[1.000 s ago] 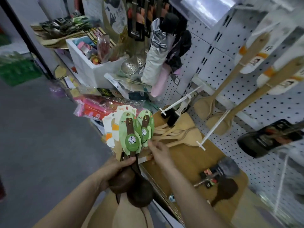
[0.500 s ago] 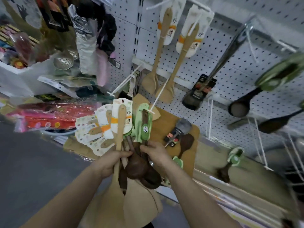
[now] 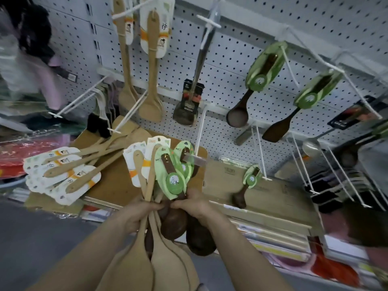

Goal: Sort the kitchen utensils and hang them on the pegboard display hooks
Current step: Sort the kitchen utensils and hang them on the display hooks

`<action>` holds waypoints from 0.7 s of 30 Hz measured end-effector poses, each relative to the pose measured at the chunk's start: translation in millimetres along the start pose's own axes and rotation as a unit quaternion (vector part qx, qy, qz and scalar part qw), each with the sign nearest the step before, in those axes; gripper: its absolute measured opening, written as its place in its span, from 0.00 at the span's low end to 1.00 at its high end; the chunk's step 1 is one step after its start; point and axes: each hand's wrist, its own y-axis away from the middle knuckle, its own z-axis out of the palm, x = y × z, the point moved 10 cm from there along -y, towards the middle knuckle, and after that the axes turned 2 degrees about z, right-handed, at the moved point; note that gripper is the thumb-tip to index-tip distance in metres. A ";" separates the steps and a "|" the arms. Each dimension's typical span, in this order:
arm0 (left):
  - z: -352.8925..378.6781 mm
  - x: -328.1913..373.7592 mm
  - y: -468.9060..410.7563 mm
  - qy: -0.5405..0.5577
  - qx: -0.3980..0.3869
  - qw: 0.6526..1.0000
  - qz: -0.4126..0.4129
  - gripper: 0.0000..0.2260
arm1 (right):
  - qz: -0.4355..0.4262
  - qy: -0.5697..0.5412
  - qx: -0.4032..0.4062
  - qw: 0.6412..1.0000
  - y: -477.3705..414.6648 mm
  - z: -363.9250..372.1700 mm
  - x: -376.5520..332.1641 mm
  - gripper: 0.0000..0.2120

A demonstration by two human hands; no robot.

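Near the bottom centre, the left hand [image 3: 135,215] has its fingers clamped round the handles of a bundle of utensils [image 3: 147,185], whose heads hang down. Just right of it, the right hand [image 3: 196,204] pinches with its fingers the handle of a dark spoon [image 3: 174,225] in that bundle, below its green card. Loose pale spatulas [image 3: 69,173] lie on the shelf at left. On the far pegboard [image 3: 231,66] hang wooden spatulas [image 3: 152,85] at left and green-carded spoons [image 3: 239,114] at right.

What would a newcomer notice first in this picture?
At bottom centre, the left hand and right hand grip a bundle of wooden spatulas and dark ladles. Above, the white pegboard carries green-carded utensils at right. A pile of carded spatulas lies at left.
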 end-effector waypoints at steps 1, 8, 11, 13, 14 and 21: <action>9.0 -4.9 -2.1 -0.001 0.007 1.000 0.004 0.08 | 0.001 0.003 -0.003 1.000 1.9 -8.7 7.5 0.20; 102.9 -36.4 -1.8 0.012 0.080 0.995 0.052 0.13 | -0.059 0.146 -0.058 0.986 12.0 -71.1 58.1 0.25; 131.6 -55.1 -8.8 0.017 0.108 0.993 0.050 0.16 | -0.015 0.046 -0.078 0.996 7.7 -102.4 92.8 0.24; 146.4 -64.0 -11.8 0.032 0.129 0.990 0.044 0.17 | 0.010 -0.022 -0.086 0.996 13.2 -125.8 110.5 0.14; 151.3 -67.5 -13.6 0.045 0.140 0.988 0.041 0.18 | 0.019 -0.046 -0.084 0.995 12.1 -136.9 120.3 0.12; 131.0 -88.2 -32.0 0.115 0.196 0.974 0.004 0.14 | 0.105 -0.166 0.050 0.979 -27.2 -196.2 187.4 0.11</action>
